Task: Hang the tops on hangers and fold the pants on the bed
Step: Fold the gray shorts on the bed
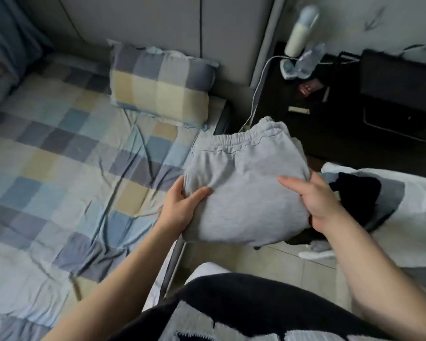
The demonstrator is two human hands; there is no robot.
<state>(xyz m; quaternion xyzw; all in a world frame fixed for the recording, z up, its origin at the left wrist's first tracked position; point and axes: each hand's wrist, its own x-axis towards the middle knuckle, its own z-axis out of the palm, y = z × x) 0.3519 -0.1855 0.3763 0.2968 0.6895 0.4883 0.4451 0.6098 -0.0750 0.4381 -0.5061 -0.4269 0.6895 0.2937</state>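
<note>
A pair of light grey sweatpants (246,173), folded into a thick square with the elastic waistband at the far side, is held in the air beyond the bed's right edge. My left hand (182,205) grips its left edge, thumb on top and fingers underneath. My right hand (315,200) grips its right edge the same way. The bed (59,156) with a blue, yellow and grey checked sheet lies to the left. A white, grey and black garment (389,200) lies at the right, partly under the pants.
A checked pillow (160,87) leans at the head of the bed. A dark nightstand (330,114) at the upper right carries a bottle (310,60), a lamp, a cable and a black bag (399,77). Pale tiled floor (280,262) shows beside the bed.
</note>
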